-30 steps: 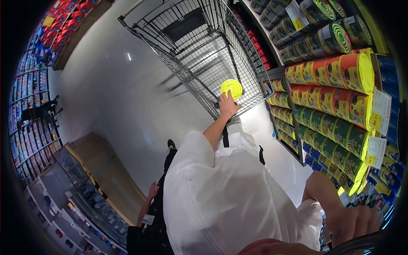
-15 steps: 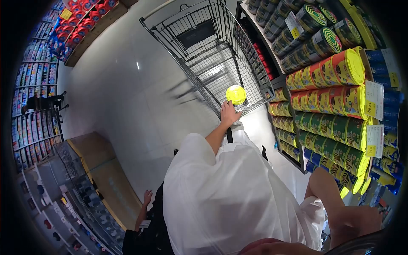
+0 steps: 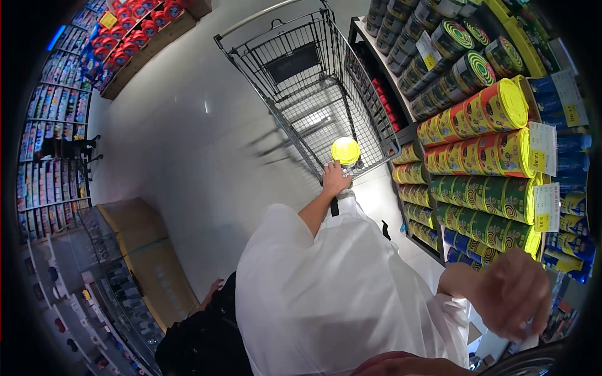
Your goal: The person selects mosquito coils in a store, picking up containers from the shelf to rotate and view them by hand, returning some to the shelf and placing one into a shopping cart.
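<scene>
My left hand (image 3: 337,179) reaches forward, its fingers bent over the near rim of a wire shopping cart (image 3: 307,105). Just beyond my fingertips, inside the cart's near end, is a container with a bright yellow round lid (image 3: 345,151). My right hand (image 3: 513,299) is raised at the lower right, close to the camera and partly blurred. Its fingers are curled, and what they hold, if anything, cannot be made out. Stacked cans with red-and-yellow labels (image 3: 480,155) and green labels (image 3: 486,194) stand between my right hand and the cart.
Price tags (image 3: 543,148) hang on the can shelf. At the left are a brown cardboard box (image 3: 162,282), a display of red-topped goods (image 3: 128,45) and full shelves (image 3: 58,135). A person in black (image 3: 207,332) is close by at the lower left.
The cart, the yellow lid and my left hand sit lower in view. My left fingers are off the lid's middle, nearer the rim. My right hand has risen, and the person in black sits lower.
</scene>
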`<state>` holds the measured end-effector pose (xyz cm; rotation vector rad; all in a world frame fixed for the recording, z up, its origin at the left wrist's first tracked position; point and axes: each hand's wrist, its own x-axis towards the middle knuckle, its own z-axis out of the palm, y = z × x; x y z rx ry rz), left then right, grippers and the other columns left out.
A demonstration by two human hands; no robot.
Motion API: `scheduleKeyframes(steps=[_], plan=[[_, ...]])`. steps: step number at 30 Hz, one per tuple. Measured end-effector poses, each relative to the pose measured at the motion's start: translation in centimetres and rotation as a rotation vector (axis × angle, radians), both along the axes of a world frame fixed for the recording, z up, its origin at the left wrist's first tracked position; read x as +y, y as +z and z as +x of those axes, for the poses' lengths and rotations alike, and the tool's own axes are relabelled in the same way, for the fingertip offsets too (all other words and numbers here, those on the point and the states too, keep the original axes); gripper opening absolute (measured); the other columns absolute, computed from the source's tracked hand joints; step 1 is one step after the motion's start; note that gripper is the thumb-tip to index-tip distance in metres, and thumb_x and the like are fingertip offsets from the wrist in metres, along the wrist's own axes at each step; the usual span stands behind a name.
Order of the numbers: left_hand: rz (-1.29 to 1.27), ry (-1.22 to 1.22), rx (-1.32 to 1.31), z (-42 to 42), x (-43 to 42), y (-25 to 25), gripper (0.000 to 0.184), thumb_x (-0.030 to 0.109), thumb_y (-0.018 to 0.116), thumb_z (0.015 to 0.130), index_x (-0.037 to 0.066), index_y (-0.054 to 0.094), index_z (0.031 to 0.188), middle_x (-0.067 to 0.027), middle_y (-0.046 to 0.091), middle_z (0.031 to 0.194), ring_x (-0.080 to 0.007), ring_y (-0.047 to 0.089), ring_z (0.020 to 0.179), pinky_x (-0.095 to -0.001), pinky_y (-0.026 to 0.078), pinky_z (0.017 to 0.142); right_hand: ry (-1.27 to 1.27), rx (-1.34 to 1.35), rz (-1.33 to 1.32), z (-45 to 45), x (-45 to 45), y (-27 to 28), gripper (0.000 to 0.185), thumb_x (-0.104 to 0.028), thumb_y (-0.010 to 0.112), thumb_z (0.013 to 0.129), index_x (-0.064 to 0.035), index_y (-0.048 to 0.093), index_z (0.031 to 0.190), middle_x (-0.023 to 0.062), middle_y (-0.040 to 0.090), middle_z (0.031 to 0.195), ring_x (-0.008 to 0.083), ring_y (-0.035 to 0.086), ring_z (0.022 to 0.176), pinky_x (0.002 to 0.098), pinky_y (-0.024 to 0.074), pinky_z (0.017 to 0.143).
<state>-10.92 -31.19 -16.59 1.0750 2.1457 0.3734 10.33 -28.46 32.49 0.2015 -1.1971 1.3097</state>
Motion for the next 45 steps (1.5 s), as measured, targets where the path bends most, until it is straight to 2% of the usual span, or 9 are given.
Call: scheduleKeyframes(steps=[2, 4, 6, 8, 10, 18, 28, 32, 45], plan=[[0.005, 0.002, -0.012, -0.1, 0.1, 0.4, 0.076, 0.036, 0.067, 0.071, 0.001, 0.037, 0.131, -0.0207, 0.042, 0.125, -0.0376, 0.040, 0.121, -0.0508, 0.037, 0.100, -0.139, -0.231, -0.148, -1.7, -0.2, -2.5, 0.023, -0.010, 0.077, 0.073, -0.0137, 0.062, 0.090, -0.0026, 0.058, 0.069, 0.0120, 0.051, 0.051, 0.0241, 0.0411, 0.054], [-0.034, 0.005, -0.038, 0.0, 0.0, 0.4, 0.075, 0.036, 0.067, 0.072, 0.001, 0.038, 0.131, -0.0212, 0.043, 0.126, -0.0379, 0.040, 0.122, -0.0507, 0.036, 0.101, -0.210, -0.333, -0.321, -2.6, -0.2, -5.7, 0.017, -0.014, 0.066, 0.081, -0.0046, 0.061, 0.095, 0.0069, 0.055, 0.068, 0.0166, 0.052, 0.055, 0.0302, 0.0421, 0.053], [-0.054, -0.023, -0.056, 0.4, -0.3, 0.2, 0.073, 0.037, 0.066, 0.073, 0.001, 0.039, 0.131, -0.0219, 0.043, 0.128, -0.0378, 0.039, 0.124, -0.0501, 0.035, 0.102, -0.178, -0.422, -0.475, -2.6, 0.4, -9.8, 0.027, -0.007, 0.064, 0.080, 0.0006, 0.063, 0.106, 0.0136, 0.063, 0.080, 0.0220, 0.059, 0.064, 0.0300, 0.0480, 0.061], [-0.080, -0.018, -0.066, 0.0, 0.2, 0.4, 0.072, 0.039, 0.064, 0.074, 0.002, 0.040, 0.131, -0.0222, 0.043, 0.130, -0.0371, 0.039, 0.124, -0.0492, 0.035, 0.102, -0.109, -0.440, -0.752, -2.6, 0.7, -13.7, 0.023, 0.001, 0.063, 0.081, 0.0059, 0.064, 0.103, 0.0123, 0.067, 0.084, 0.0200, 0.064, 0.074, 0.0322, 0.0518, 0.068], [-0.106, -0.043, -0.062, -0.1, 0.3, 0.6, 0.070, 0.040, 0.063, 0.075, 0.003, 0.041, 0.131, -0.0228, 0.043, 0.131, -0.0370, 0.039, 0.125, -0.0485, 0.035, 0.103, -0.148, -0.501, -0.891, -3.1, 0.7, -16.5, 0.022, -0.001, 0.062, 0.084, 0.0055, 0.064, 0.104, 0.0111, 0.068, 0.083, 0.0167, 0.064, 0.073, 0.0292, 0.0508, 0.070], [-0.154, -0.119, -0.044, -0.7, 1.0, 0.6, 0.066, 0.044, 0.060, 0.078, 0.002, 0.046, 0.127, -0.0225, 0.049, 0.129, -0.0377, 0.046, 0.121, -0.0478, 0.039, 0.101, -0.118, -0.778, -1.075, -1.4, -1.2, -26.5, 0.021, -0.002, 0.065, 0.082, 0.0034, 0.066, 0.103, 0.0126, 0.069, 0.081, 0.0158, 0.066, 0.072, 0.0254, 0.0467, 0.067], [-0.226, -0.183, -0.133, -1.3, 1.2, -1.2, 0.064, 0.047, 0.058, 0.079, 0.000, 0.051, 0.122, -0.0223, 0.056, 0.124, -0.0371, 0.053, 0.116, -0.0472, 0.042, 0.097, -0.104, -0.904, -1.219, -0.4, -2.3, -30.8, 0.020, -0.005, 0.065, 0.083, 0.0031, 0.065, 0.102, 0.0101, 0.068, 0.083, 0.0142, 0.064, 0.072, 0.0242, 0.0486, 0.067], [-0.233, -0.215, -0.152, -1.6, 1.1, -2.4, 0.063, 0.048, 0.052, 0.079, 0.001, 0.055, 0.121, -0.0238, 0.058, 0.121, -0.0359, 0.056, 0.114, -0.0443, 0.044, 0.095, -0.089, -0.883, -1.287, 0.0, -2.6, -32.8, 0.021, -0.006, 0.066, 0.083, 0.0038, 0.065, 0.101, 0.0107, 0.068, 0.083, 0.0137, 0.064, 0.071, 0.0242, 0.0499, 0.067], [-0.266, -0.248, -0.168, -2.0, 1.6, -2.1, 0.060, 0.049, 0.051, 0.078, 0.005, 0.061, 0.116, -0.0192, 0.061, 0.119, -0.0334, 0.058, 0.111, -0.0416, 0.045, 0.094, -0.146, -0.896, -1.304, 1.4, -2.8, -33.7, 0.021, -0.006, 0.065, 0.084, 0.0035, 0.065, 0.102, 0.0097, 0.068, 0.081, 0.0121, 0.064, 0.070, 0.0219, 0.0484, 0.064]])
